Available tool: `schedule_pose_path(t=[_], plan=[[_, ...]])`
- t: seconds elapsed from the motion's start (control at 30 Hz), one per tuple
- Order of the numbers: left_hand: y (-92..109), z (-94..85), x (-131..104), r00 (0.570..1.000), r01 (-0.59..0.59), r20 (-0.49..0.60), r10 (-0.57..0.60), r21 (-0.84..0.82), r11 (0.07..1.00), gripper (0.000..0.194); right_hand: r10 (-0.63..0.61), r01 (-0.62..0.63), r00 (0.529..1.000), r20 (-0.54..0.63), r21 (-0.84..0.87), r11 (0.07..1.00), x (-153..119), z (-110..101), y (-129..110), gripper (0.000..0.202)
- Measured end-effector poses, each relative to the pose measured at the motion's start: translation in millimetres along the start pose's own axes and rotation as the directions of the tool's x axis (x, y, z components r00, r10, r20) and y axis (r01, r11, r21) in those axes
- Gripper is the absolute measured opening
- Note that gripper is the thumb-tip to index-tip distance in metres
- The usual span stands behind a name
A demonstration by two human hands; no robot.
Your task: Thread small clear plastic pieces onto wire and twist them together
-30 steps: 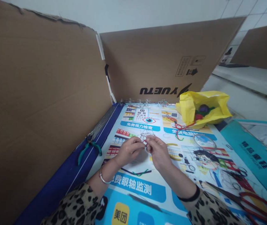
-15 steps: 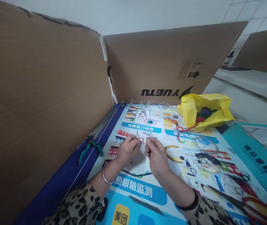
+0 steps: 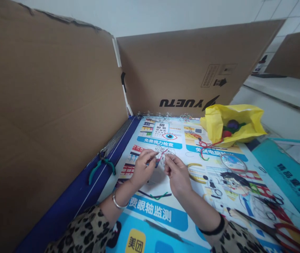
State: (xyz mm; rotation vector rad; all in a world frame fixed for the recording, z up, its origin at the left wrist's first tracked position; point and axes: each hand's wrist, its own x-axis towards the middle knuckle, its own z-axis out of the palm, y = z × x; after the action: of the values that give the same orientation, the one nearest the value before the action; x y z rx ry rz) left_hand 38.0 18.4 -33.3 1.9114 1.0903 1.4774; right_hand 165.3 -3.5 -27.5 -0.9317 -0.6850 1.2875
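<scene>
Over the middle of the printed sheet, my left hand (image 3: 145, 168) is curled in a loose pinch, with the lower end of a short red cord (image 3: 163, 153) at its thumb and forefinger. Facing it, my right hand (image 3: 178, 175) is closed, thumb pressed to forefinger beside the cord; what sits in that pinch is too small to make out. Thin silvery wire (image 3: 171, 151) shows behind the fingertips; whether it is held or lies on the sheet, I cannot tell. Below the hands is a dark strand with green cord (image 3: 159, 196) tied on it.
Green-handled pliers (image 3: 102, 167) lie at the left by a cardboard wall (image 3: 50, 105). Wire pieces (image 3: 165, 117) line the back. A yellow bag (image 3: 215, 123) with coloured yarn balls stands back right. Red-handled scissors (image 3: 273, 230), smaller scissors (image 3: 276, 199) and a yellow curved handle (image 3: 196, 174) lie to the right.
The red cord now stretches up and right between my fingertips, longer in view than before. My left fingers have opened slightly; my right hand has barely moved. The view has shifted a little.
</scene>
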Motion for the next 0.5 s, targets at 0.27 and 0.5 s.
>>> schedule_pose_path(t=[0.27,0.5], plan=[[-0.5,2.0,2.1,0.984,0.169,-0.025,-0.177,-0.201,0.965,0.021,-0.056,0.066,0.997,0.051,-0.221,0.973,5.4,-6.9,-0.5,0.018],[1.8,1.9,2.5,0.965,0.240,-0.028,-0.261,-0.309,0.920,0.021,-0.084,0.125,0.991,0.107,-0.462,0.878,12.2,-15.1,-1.5,0.017]])
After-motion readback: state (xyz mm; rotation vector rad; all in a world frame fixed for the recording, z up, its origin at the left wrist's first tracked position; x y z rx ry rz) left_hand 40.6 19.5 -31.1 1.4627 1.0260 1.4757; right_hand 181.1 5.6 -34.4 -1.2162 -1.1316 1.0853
